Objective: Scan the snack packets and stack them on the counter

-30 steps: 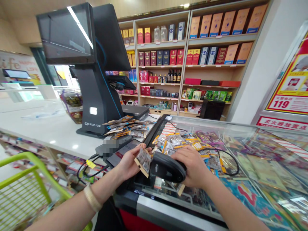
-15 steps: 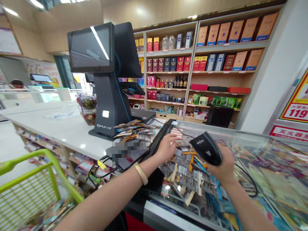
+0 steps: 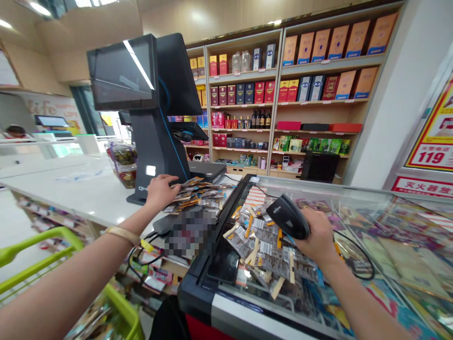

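Note:
My right hand point(image 3: 318, 233) is wrapped round a black barcode scanner point(image 3: 287, 216), held over a spread of small snack packets point(image 3: 264, 245) on the glass counter top point(image 3: 389, 236). My left hand point(image 3: 161, 190) reaches left, fingers bent down onto a second pile of snack packets point(image 3: 198, 192) lying on the white counter beside the base of the black checkout terminal point(image 3: 155, 104). Whether the left fingers grip a packet is hidden. A coiled black cable point(image 3: 357, 264) runs from the scanner across the glass.
A green shopping basket point(image 3: 71, 283) is at lower left. A clear jar of goods point(image 3: 123, 163) stands behind the terminal on the white counter point(image 3: 71, 189). Shelves of boxed and bottled goods point(image 3: 283, 94) fill the back wall. A red and yellow price poster point(image 3: 432, 137) hangs at right.
My left hand let go of a packet and moved from the glass-top pile left to the pile by the terminal. The scanner was lifted off the counter and stays raised.

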